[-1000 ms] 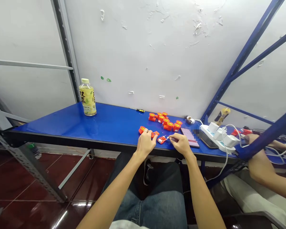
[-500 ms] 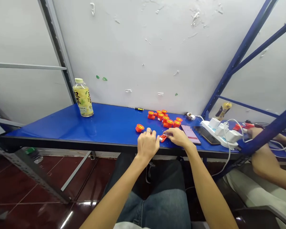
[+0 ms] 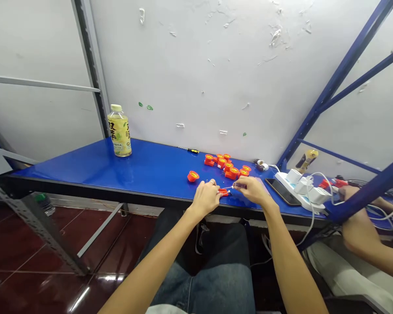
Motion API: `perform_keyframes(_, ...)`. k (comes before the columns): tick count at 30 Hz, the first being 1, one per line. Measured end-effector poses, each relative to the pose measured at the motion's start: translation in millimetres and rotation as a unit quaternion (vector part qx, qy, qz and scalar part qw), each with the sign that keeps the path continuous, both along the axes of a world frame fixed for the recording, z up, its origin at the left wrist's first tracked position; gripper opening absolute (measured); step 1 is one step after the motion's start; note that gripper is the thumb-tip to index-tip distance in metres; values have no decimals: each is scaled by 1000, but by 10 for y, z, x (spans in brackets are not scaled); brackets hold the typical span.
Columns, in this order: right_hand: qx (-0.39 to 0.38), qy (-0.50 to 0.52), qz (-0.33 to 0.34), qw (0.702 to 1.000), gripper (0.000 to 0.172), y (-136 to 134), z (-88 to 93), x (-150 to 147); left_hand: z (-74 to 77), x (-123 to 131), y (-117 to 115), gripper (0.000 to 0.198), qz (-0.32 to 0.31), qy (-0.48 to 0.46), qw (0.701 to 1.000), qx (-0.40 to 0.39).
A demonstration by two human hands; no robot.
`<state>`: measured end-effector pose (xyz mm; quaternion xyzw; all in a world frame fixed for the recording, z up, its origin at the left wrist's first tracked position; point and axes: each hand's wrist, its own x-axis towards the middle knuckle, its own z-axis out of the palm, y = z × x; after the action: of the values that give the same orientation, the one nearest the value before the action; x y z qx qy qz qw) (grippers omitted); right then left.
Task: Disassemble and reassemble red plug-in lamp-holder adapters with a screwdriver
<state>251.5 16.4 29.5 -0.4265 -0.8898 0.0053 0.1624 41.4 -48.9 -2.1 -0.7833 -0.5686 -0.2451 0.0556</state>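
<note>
The small red piece (image 3: 223, 192) between the person's left hand (image 3: 205, 198) and right hand (image 3: 250, 190) is partly hidden by the fingers; its shape cannot be determined, nor whether either hand grips it. The thin white wire (image 3: 231, 187) at the piece is too small to identify. In the far cluster of orange cups (image 3: 227, 168), items overlap, so no reliable count is possible. At right, a blue upright (image 3: 363, 194) crosses a co-worker's hand (image 3: 351, 194), and the red items (image 3: 330, 183) beyond are too small to tell. The co-worker's arm (image 3: 389, 259) is cut off by the right edge. The bottle (image 3: 44, 203) below the tabletop, left, is partly hidden.
</note>
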Motion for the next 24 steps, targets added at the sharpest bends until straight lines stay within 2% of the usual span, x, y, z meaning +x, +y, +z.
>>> perform_keyframes(4,4,15,-6,1000,26,-60,-65,19,-65,-43,-15,27,-3,-17,1000,24)
perform_keyframes(10,-30,19,9,999,25,-101,-215,-53,-107,-50,-15,25,-1,-27,999,33)
perform_keyframes(15,-29,62,-19,997,25,-118,-180,-10,-93,-58,-12,26,-2,-33,999,31)
perform_keyframes(20,-49,157,13,986,25,-204,-154,-98,-85,-60,-15,31,0,-42,999,26)
perform_keyframes(24,-58,306,18,950,30,-172,-170,-254,-79,-69,-12,30,-3,-51,999,13)
